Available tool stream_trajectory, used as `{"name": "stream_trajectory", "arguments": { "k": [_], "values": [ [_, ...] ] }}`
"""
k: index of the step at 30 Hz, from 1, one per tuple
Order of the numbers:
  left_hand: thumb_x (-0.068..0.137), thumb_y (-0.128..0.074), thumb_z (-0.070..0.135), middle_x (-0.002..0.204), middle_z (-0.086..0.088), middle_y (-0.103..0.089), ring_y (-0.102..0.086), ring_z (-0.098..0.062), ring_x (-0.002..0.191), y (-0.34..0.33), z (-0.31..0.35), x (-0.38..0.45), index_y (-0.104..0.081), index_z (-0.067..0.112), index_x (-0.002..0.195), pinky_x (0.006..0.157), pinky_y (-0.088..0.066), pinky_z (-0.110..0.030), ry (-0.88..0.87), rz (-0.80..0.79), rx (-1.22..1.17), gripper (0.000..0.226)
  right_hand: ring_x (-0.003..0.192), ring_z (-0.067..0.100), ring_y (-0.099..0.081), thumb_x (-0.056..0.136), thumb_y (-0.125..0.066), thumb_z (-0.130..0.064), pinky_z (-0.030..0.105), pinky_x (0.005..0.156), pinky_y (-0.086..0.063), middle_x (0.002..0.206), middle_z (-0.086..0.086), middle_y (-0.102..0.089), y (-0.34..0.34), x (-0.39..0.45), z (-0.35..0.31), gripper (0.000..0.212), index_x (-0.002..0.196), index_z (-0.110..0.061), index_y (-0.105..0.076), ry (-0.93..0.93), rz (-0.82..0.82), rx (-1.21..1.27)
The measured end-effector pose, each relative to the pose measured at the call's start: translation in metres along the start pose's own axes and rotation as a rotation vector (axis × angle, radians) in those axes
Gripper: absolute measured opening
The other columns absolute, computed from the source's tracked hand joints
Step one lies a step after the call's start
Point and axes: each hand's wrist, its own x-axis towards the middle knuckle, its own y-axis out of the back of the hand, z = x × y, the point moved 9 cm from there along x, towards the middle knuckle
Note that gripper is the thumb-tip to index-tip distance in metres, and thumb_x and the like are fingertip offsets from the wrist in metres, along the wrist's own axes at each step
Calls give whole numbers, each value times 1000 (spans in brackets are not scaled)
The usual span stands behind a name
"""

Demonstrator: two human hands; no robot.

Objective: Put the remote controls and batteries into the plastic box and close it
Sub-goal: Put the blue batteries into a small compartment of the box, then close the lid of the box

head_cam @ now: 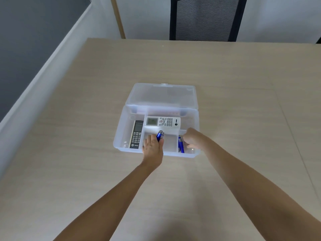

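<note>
A clear plastic box (121,129) stands open on the table, its lid (161,94) tipped back. A dark remote (136,134) lies in the left compartment. A white remote (163,122) lies crosswise in the back of the box. My left hand (152,145) is over the front middle compartment, shut on two blue batteries (160,135) that stick up from my fingers. My right hand (192,139) reaches into the front right compartment, fingers curled down beside more blue batteries (180,145) lying there. Whether it grips anything is hidden.
The box sits mid-table on a light wood table (225,84). A black mesh chair (206,18) stands behind the far edge. A wall and grey floor run along the left side.
</note>
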Motion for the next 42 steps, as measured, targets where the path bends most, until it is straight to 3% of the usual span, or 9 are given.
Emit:
{"name": "stream_trajectory", "arguments": {
  "k": [6, 11, 17, 21, 26, 29, 32, 36, 42],
  "values": [
    [102, -33, 31, 100, -17, -64, -61, -35, 93, -32, 59, 0, -53, 3, 106, 79, -47, -42, -145, -207, 175, 34, 102, 33, -61, 84, -54, -7, 38, 85, -51, 105, 16, -67, 85, -15, -16, 25, 107, -2, -61, 288, 444, -146],
    [89, -57, 16, 113, -5, -65, -53, -26, 116, -73, 92, 4, -58, 14, 111, 97, -35, -36, -138, -329, 638, 22, 62, 32, -58, 86, -57, -14, 41, 66, -54, 79, 18, -58, 80, 2, 11, 20, 88, 5, -62, 123, 205, -70],
    [79, -67, 18, 105, 3, -68, -55, -21, 111, -78, 102, 14, -62, 21, 107, 108, -25, -40, -76, -276, 837, 29, 62, 28, -60, 86, -58, -10, 44, 65, -60, 77, 15, -58, 80, 13, 11, 28, 98, 14, -61, 174, 209, -23],
    [84, -62, 27, 102, 3, -68, -59, -21, 106, -75, 101, 17, -61, 19, 106, 100, -31, -38, -115, -270, 820, 24, 62, 28, -59, 87, -61, -12, 33, 56, -55, 84, 13, -60, 80, 19, 19, 21, 99, 5, -63, 135, 176, 37],
    [91, -46, 45, 93, -1, -73, -66, -25, 94, -28, 71, 11, -59, 18, 109, 87, -41, -37, -233, -15, 308, 35, 78, 30, -62, 80, -68, -5, 40, 75, -59, 109, 17, -62, 85, 40, 15, 42, 120, -4, -57, 87, 178, 67],
    [83, -43, 64, 124, -3, -60, -55, -25, 116, 14, 9, -6, -54, 21, 127, 99, -40, -47, -248, 214, 275, 62, 122, 31, -54, 84, -64, -23, 43, 103, -47, 141, 13, -49, 97, 51, -4, 57, 135, -7, -45, 150, 273, 51],
    [74, -25, 84, 159, -13, -15, -13, -32, 148, 20, -63, -5, -20, 22, 150, 115, -9, -63, -41, 61, 414, 98, 139, 32, -36, 91, -53, -34, 42, 114, -33, 154, 14, -32, 101, 68, -25, 67, 145, -3, -29, 163, 291, 171],
    [65, 5, 89, 162, -15, 6, 10, -36, 149, 16, -84, 1, -1, 28, 153, 112, 4, -69, -28, -45, 429, 107, 124, 33, -52, 78, -72, -29, 50, 103, -43, 142, 16, -45, 93, 110, -35, 79, 138, 6, -32, 30, 183, 479],
    [69, -5, 84, 160, -15, 17, 23, -31, 145, 36, -69, -7, 10, 31, 152, 112, 11, -65, -48, -20, 412, 99, 89, 23, -55, 69, -70, 12, 37, 76, -42, 95, 17, -58, 113, 95, -62, 36, 104, 6, -63, 81, 182, 520]
  ]
}}
